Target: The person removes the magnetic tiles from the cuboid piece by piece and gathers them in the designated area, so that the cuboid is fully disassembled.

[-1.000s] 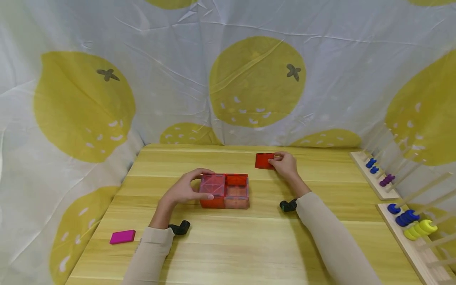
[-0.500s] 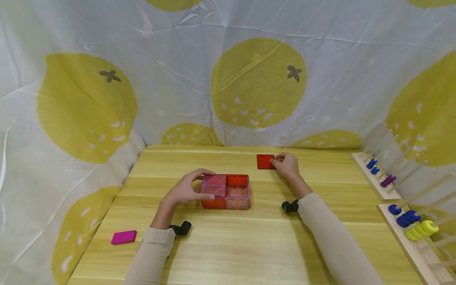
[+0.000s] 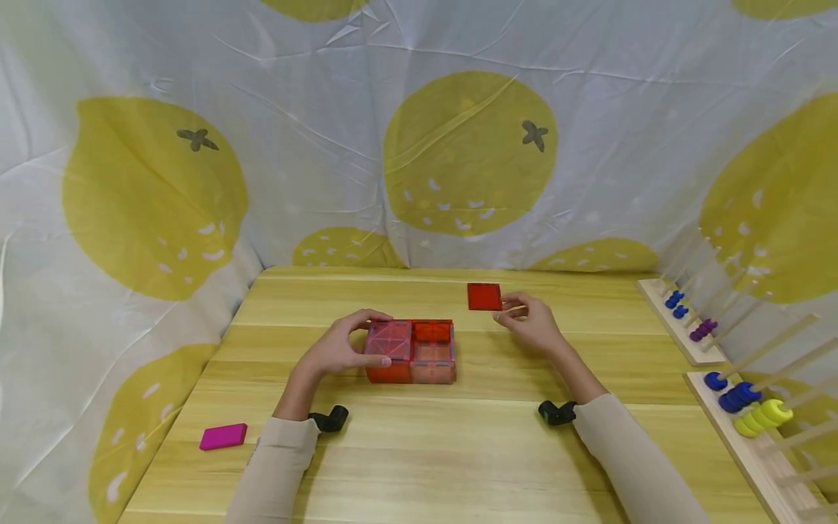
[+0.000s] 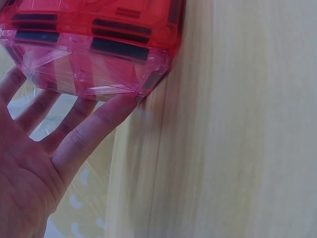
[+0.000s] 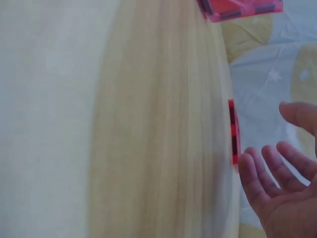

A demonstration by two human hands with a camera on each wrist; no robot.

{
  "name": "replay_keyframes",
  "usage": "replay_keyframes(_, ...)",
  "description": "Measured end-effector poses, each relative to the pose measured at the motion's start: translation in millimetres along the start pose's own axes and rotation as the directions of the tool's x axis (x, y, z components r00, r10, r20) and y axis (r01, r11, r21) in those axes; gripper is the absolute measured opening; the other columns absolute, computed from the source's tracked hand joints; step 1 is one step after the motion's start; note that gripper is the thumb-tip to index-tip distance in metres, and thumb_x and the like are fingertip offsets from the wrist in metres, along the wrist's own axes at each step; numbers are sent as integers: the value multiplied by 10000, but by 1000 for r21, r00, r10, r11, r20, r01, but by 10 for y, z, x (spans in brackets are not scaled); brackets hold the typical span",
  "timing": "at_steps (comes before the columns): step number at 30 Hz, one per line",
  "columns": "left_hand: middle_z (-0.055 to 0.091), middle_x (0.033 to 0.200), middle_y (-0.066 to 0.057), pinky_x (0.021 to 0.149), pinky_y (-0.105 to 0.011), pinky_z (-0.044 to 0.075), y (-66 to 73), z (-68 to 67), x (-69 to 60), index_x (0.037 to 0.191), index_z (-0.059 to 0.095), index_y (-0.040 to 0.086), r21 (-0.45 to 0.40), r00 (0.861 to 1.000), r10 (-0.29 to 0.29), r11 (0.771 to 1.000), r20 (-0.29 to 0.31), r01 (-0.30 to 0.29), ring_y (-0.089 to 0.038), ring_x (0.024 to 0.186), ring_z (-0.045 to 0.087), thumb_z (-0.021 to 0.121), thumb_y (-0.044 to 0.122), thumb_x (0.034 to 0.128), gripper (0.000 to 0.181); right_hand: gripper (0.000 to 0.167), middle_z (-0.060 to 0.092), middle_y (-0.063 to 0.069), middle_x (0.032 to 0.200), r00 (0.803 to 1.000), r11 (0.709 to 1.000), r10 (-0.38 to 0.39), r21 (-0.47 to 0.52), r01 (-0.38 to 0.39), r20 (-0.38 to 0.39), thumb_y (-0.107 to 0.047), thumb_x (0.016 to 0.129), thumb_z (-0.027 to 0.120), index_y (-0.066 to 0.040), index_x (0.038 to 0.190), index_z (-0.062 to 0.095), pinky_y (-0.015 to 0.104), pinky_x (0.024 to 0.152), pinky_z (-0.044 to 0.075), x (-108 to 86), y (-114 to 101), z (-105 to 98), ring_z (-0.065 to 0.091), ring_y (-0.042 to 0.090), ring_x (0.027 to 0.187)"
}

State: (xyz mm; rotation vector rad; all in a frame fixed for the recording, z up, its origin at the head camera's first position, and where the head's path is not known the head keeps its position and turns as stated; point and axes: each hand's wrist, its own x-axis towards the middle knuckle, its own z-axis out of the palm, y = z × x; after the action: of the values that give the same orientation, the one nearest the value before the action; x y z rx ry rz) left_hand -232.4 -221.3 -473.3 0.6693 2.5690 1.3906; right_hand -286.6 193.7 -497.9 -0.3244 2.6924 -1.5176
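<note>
While right grip (image 3: 532, 325) gapes, red tile (image 3: 484, 297) lies alongside.

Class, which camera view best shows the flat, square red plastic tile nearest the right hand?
The head view: the red tile shows its square face there. The right wrist view catches it almost edge-on; the left wrist view misses it.

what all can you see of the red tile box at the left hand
The red tile box looks like translucent plastic, with dark strips, perhaps magnets, along the edges. Low and rectangular, it sits on the wood-grain table, two squarish halves side by side: the left covered by a tile with crossing lines, the right open on top. The left hand grips its left end.
</note>
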Motion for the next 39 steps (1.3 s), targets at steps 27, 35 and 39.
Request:
replay_keyframes(27,643,1309,55,1081,-619,447,-11,2,-5,1360,594,372,21,1000,-11,1000,-9,11,-317,1310,545,925,380,757,688,729,514,219,1505,937,959,-218,238,154,272,-177,874,842,-21,1487,480,541,1083,495,-446,-353,316,552,428,1334)
replay_keyframes(35,638,1321,56,1090,-620,441,-16,9,1,1364,590,378,27,1000,-20,999,-9,20,-324,1322,538,925,394,753,697,728,525,194,1503,932,955,-231,247,162,280,-147,855,854,-25,1476,493,540,1075,501,-451,-358,393,559,413,1329)
replay_keyframes(39,643,1308,56,1085,-616,445,-7,10,3,1365,592,372,24,1000,-12,1000,-8,12,-314,1306,547,925,393,753,697,729,538,142,1504,928,956,-238,240,171,286,-140,836,869,-67,1467,512,528,1072,508,-460,-365,422,575,386,1324)
